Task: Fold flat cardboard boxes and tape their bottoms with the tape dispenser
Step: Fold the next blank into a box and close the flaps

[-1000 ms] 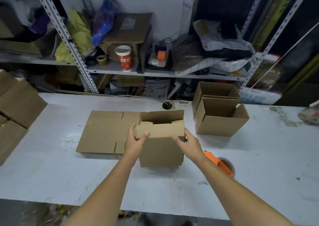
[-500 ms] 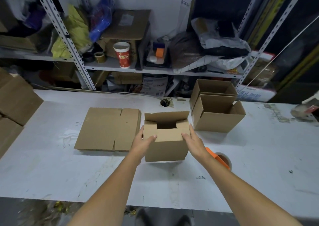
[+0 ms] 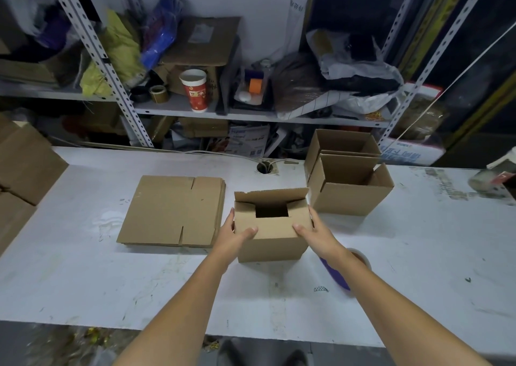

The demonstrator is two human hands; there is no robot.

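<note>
Left grip (image 3: 236,233), right grip (image 3: 314,230) clamped on cardboard box (image 3: 269,247) sides, thumbs on near flap; tape dispenser (image 3: 336,275) beneath right forearm

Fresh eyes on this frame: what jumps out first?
The half-folded box stands dead centre, gripped by the left hand and right hand, thumbs on its near flap. A stack of flat cardboard lies to its left, two open boxes behind it to the right; a red cup stands on the shelf.
</note>
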